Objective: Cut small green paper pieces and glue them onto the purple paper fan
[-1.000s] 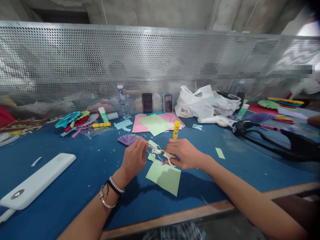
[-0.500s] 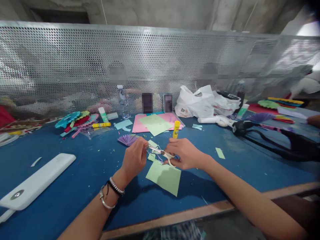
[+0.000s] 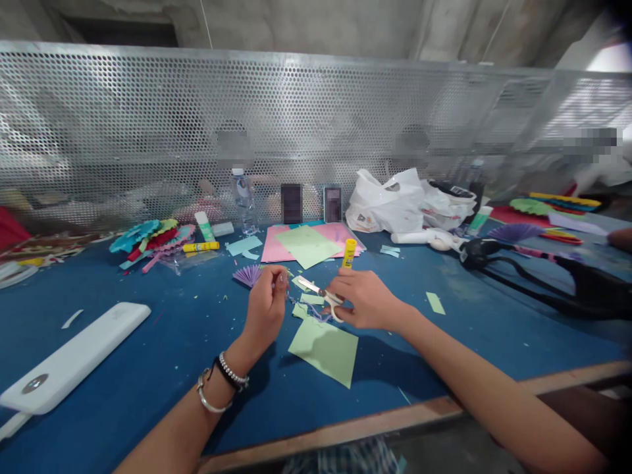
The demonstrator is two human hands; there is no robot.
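My right hand (image 3: pixel 368 301) grips a pair of scissors with pale handles (image 3: pixel 332 304); the blades point left, towards my other hand. Fingertips pinched together, my left hand (image 3: pixel 266 301) is closed on something too small to make out. Thin purplish strands (image 3: pixel 316 312) trail between the hands, over pale green paper scraps (image 3: pixel 299 309). Just beyond my left hand lies a purple pleated paper fan (image 3: pixel 245 275), partly covered by it. A pale green paper sheet (image 3: pixel 326 350) lies flat below the scissors. Behind my right hand stands a yellow glue stick (image 3: pixel 349 251).
Pink and green sheets (image 3: pixel 309 245) lie farther back, before a perforated metal screen (image 3: pixel 306 112). A water bottle (image 3: pixel 242 203) and white plastic bags (image 3: pixel 388 201) stand there. At left is a long white device (image 3: pixel 81 355); at right, a black strapped bag (image 3: pixel 582 276).
My left hand has drawn slightly left and back from the scissors, so the blade tips now show clear of its fingers. My right hand has barely shifted.
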